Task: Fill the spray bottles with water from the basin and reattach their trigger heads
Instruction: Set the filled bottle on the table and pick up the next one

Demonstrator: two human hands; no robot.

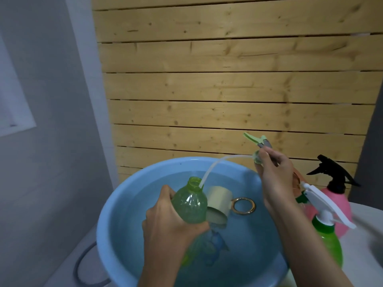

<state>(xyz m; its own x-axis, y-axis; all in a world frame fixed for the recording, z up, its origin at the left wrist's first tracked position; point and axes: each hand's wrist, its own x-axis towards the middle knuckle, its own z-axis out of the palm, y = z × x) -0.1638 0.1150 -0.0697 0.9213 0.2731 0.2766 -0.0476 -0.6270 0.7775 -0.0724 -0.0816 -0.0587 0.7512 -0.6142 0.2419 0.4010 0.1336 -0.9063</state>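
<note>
"While the left hand [165,224] curls its fingers round the translucent green plastic bottle [189,204], where does that bottle sit?"

"Over the round light-blue plastic basin [116,204], near its centre. It is tilted, with its open threaded neck pointing toward twelve o'clock."

"And the right hand [273,177]?"

"It is raised at the basin's two o'clock, above the rim. Fingers and thumb pinch the collar of the green-and-grey trigger head [259,141], whose lever sticks out toward ten o'clock. The thin white dip tube [217,164] arcs down toward eight o'clock, and its tip meets the right edge of the bottle's mouth. Whether it is inside yet, I cannot tell."

"What lies in the basin?"

"Water, and a cream cylindrical cup [219,201] on its side just beside the bottle, at the bottle's three o'clock. A gold ring handle [243,205] sticks out on the cup's far side. A blue fish picture [215,245] shows on the basin's floor toward six o'clock."

"Any other bottles?"

"Two, on the white surface [356,245] at the basin's three o'clock, outside the rim. A pink plastic bottle [339,201] wears a black trigger head [331,172]. In front of it, a bright green bottle [329,243] wears a white trigger head [323,201]. A pale wooden slat wall [228,90] stands behind at twelve o'clock."
</note>
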